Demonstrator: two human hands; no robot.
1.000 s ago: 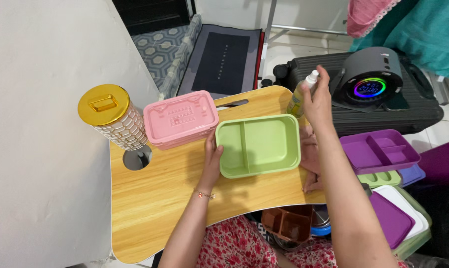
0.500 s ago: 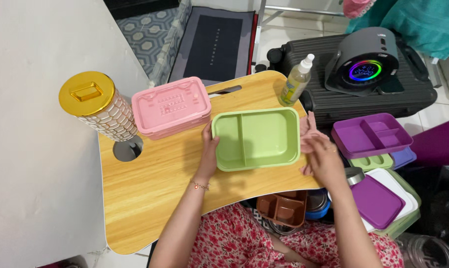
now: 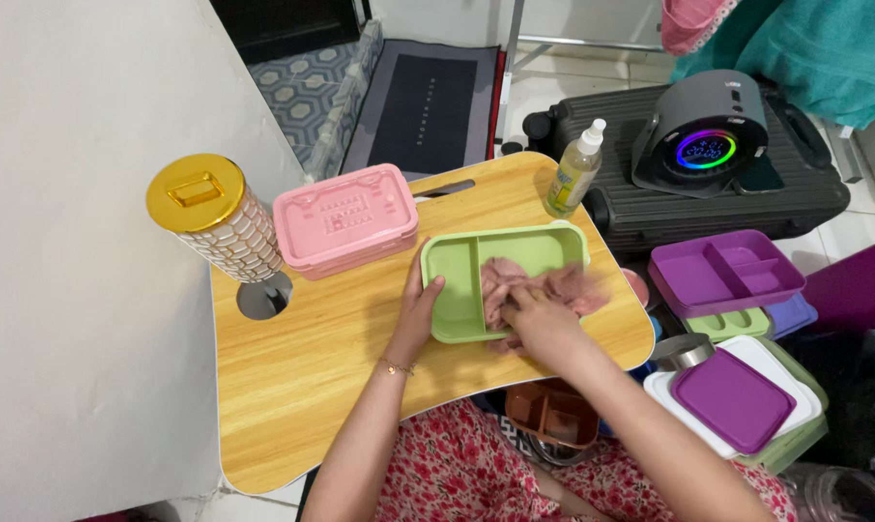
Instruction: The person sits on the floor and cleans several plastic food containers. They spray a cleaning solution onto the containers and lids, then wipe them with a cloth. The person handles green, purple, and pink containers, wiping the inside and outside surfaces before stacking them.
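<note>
Since the earlier frame, the right hand has moved from beside the green lunch box into it, and now presses a pink cloth against the larger compartment, fingers closed on the cloth. Left hand clamps the box's left rim, thumb inside. The box rests on the wooden lap table. Beyond it stands a closed pink lunch box, a gold-lidded canister and a spray bottle.
</note>
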